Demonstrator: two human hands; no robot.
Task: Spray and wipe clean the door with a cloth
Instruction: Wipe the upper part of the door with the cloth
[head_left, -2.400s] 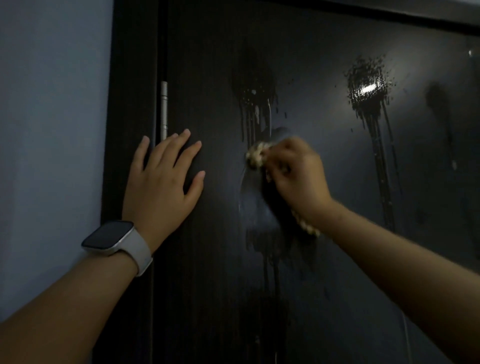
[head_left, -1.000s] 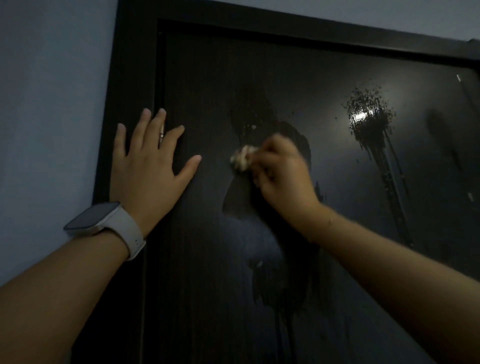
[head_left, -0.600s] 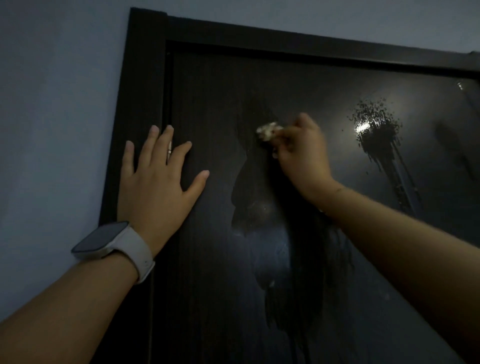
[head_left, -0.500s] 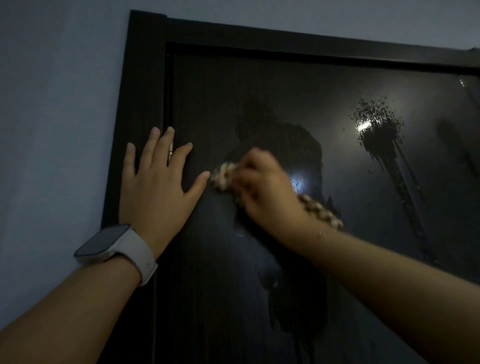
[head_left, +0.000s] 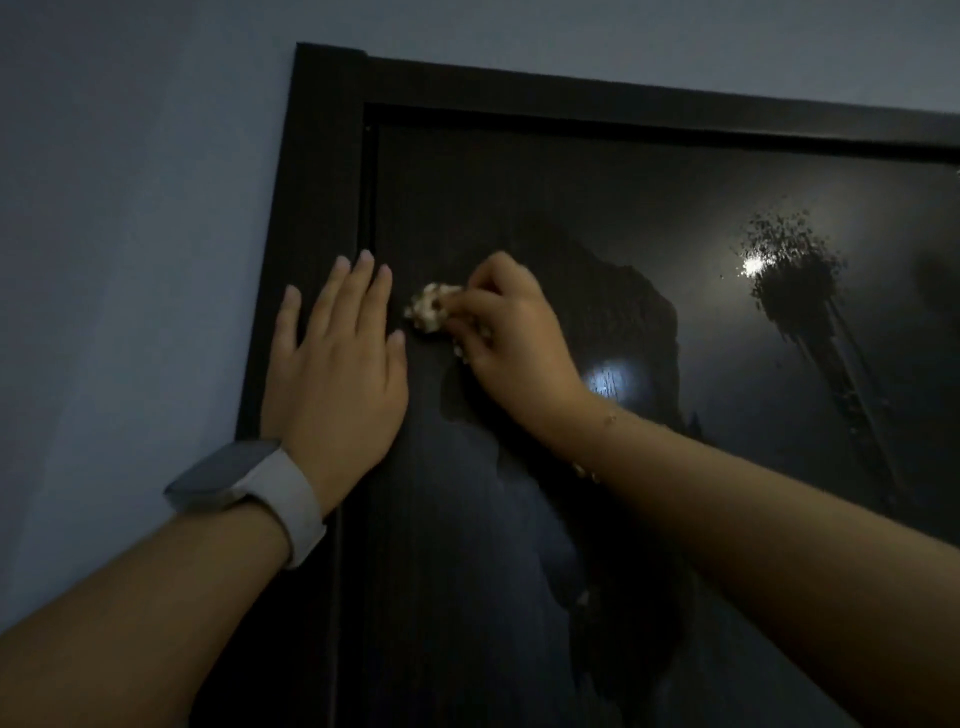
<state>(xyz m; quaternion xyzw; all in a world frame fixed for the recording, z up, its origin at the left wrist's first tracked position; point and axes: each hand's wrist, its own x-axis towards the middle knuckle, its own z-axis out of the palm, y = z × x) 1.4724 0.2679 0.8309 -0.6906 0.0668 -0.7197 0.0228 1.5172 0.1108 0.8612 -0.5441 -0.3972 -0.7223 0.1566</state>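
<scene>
While the left hand (head_left: 332, 374) lies flat with straight fingers across door (head_left: 467, 519) and frame (head_left: 322, 156), the right hand (head_left: 511, 343) clutches a bunched cloth (head_left: 428, 312) against the door, just beside the left fingertips. Spray patch (head_left: 795, 270) sits well right.

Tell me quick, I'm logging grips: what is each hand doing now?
Left hand: open, flat on the dark wooden door.
Right hand: gripping the small crumpled beige cloth.

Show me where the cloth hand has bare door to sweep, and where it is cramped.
Free: the door between the top frame and the right hand, and rightward to the spray patch. Crowded: leftward, the cloth nearly meets the left hand flat by the hinge edge.
</scene>
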